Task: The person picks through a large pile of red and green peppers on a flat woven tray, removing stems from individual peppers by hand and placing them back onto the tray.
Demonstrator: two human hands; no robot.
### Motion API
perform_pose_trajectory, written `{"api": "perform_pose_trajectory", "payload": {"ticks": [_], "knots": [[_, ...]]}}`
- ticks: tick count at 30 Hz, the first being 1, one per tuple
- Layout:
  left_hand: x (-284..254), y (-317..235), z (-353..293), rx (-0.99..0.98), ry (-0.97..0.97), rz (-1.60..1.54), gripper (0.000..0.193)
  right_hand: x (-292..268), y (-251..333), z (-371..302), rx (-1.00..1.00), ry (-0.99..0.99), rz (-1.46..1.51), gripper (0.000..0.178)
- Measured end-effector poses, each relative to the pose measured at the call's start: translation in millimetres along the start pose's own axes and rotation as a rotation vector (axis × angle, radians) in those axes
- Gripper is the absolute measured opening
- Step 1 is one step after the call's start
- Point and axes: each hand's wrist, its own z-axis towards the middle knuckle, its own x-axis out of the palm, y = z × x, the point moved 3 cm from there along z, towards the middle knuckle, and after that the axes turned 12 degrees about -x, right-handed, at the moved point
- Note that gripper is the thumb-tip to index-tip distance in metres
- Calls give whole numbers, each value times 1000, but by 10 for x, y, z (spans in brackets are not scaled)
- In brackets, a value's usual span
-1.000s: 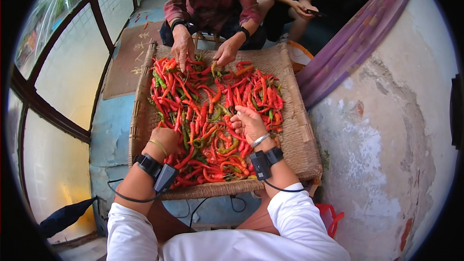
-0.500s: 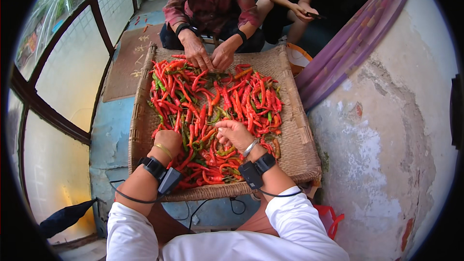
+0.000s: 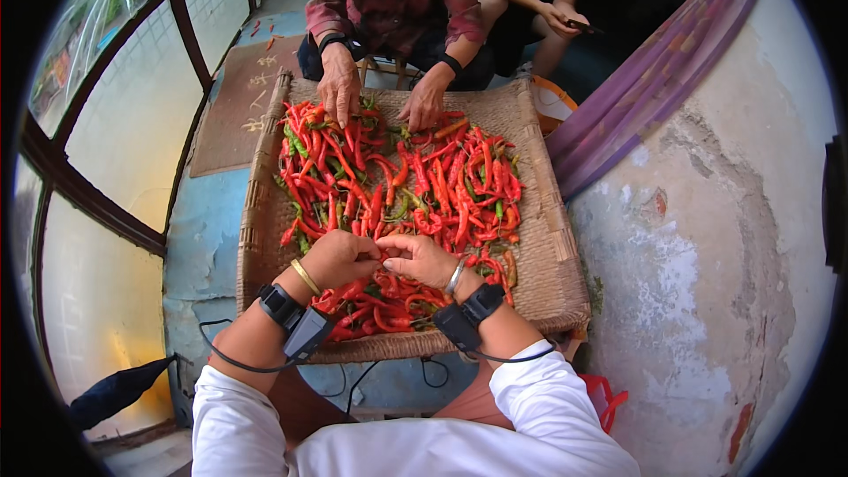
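Observation:
Over the near half of a shallow woven tray [image 3: 539, 212], both my hands meet with their fingertips almost touching. My left hand [image 3: 338, 259] is closed in a pinch, and a bit of red chili pepper [image 3: 381, 250] shows between the two hands. My right hand [image 3: 420, 261] pinches at the same spot from the other side; its fingers hide most of that pepper. Around and beneath lie many chili peppers [image 3: 446, 181], mostly red, some green or orange, spread in a thick layer.
Across the tray, a person in a dark red shirt has a left hand [image 3: 423, 102] and a right hand [image 3: 339, 87] on the peppers. Another seated person holds a phone [image 3: 583, 27]. A purple curtain [image 3: 645, 79] and a worn wall [image 3: 671, 300] are at right; framed windows [image 3: 124, 132] at left.
My left hand has lifted from the peppers and moved right to meet my right hand, which has come slightly down and left. The other person's hands have moved apart.

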Motion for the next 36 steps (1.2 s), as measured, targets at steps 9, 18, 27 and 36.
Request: {"api": "perform_pose_trajectory", "payload": {"ticks": [9, 18, 27, 36], "knots": [[7, -7, 3, -69, 38, -203, 12, 30, 16, -19, -183, 60, -427, 27], [-81, 11, -2, -193, -2, -195, 16, -395, 87, -56, 138, -205, -325, 20], [-32, 29, 26, -280, -5, -482, 15, -408, 13, -57, 75, -390, 156, 50], [148, 87, 52, -327, -92, -714, 11, 149, 139, -14, -24, 41, -473, 28]]}}
